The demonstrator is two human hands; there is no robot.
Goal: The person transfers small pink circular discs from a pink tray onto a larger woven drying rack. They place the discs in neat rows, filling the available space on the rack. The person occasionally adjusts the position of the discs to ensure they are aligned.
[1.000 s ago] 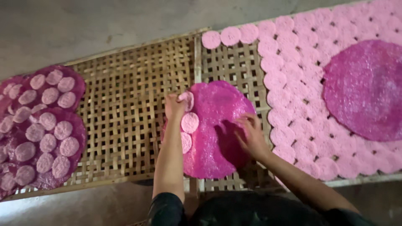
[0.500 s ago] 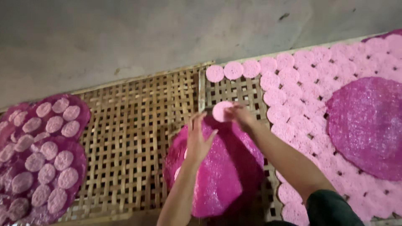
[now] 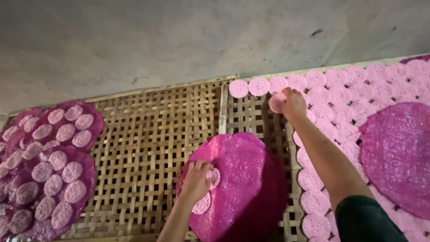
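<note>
We see small pale pink discs, round and pitted, laid edge to edge on a woven bamboo rack [image 3: 152, 148]. Our right hand [image 3: 293, 104] reaches far out, its fingers [image 3: 286, 95] curled and nearly closed, pinching one disc [image 3: 276, 103] at the rack's far edge, just beside the row of discs [image 3: 260, 86] already laid there. Our left hand [image 3: 196, 180] rests on a large magenta sheet [image 3: 244, 179], fingers [image 3: 197, 166] loosely spread and flat, touching two discs: one [image 3: 214, 177] just right of the fingertips, another [image 3: 202, 204] under the heel of the hand. Far left of the fingers lie darker sheets [image 3: 42, 170] covered with more discs.
</note>
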